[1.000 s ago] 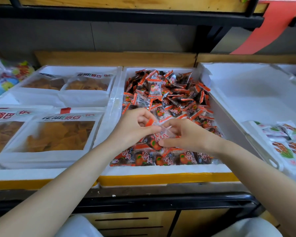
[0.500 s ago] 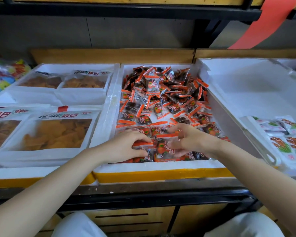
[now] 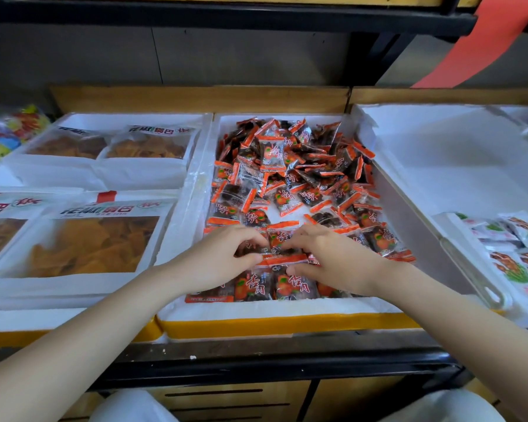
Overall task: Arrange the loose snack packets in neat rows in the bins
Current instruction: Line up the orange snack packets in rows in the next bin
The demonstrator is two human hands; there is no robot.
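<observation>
This is a shop's bulk-snack display: white foam bins (image 3: 256, 312) stand side by side on a black metal shelving rack (image 3: 256, 360), with wooden boards (image 3: 195, 99) along the back. The middle bin is heaped with small orange-and-black snack packets (image 3: 287, 178), the bins to the left hold large window-front bags of golden crisps (image 3: 95, 242) with printed labels, and green-and-white packets (image 3: 512, 233) lie at the near right. A red paper strip (image 3: 482, 41) hangs from the upper shelf (image 3: 195, 16) at the far right
</observation>
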